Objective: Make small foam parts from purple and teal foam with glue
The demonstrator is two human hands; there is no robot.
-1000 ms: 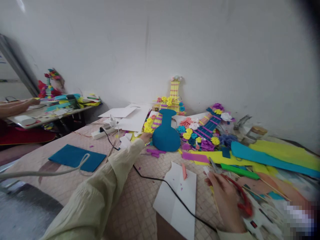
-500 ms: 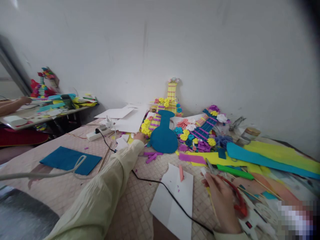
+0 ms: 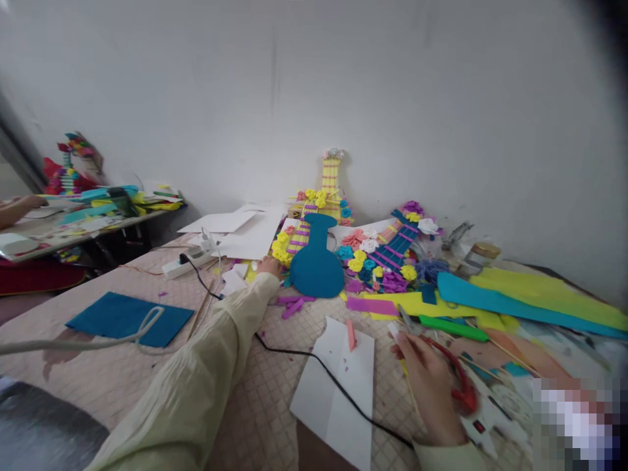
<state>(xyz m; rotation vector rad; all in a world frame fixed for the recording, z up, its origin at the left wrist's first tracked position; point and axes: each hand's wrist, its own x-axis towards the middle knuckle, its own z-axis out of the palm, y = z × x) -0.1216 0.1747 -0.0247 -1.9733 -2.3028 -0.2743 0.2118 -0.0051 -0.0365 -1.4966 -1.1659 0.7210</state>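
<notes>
My left hand (image 3: 269,267) reaches far forward, beside the yellow paper flowers (image 3: 281,247) and left of a dark blue guitar-shaped cutout (image 3: 318,265). Its fingers point away and are mostly hidden, so a grip cannot be made out. In my right hand (image 3: 426,376), a small white piece (image 3: 393,331) is pinched between thumb and fingers. Red-handled scissors (image 3: 465,392) lie right beside that hand. A folded white sheet (image 3: 338,386) with a small pink strip (image 3: 351,335) on it lies between my arms.
Decorated paper guitars (image 3: 331,176) lean against the wall. A black cord (image 3: 318,358) crosses the table from a white power strip (image 3: 184,265). Blue paper (image 3: 130,317) lies left, and coloured paper strips (image 3: 490,301) cover the right. Another person's hand (image 3: 27,204) is at the neighbouring table.
The whole view has shifted slightly, so things appear a little further left. My left hand stays by the yellow flowers; my right hand still pinches the white piece.
</notes>
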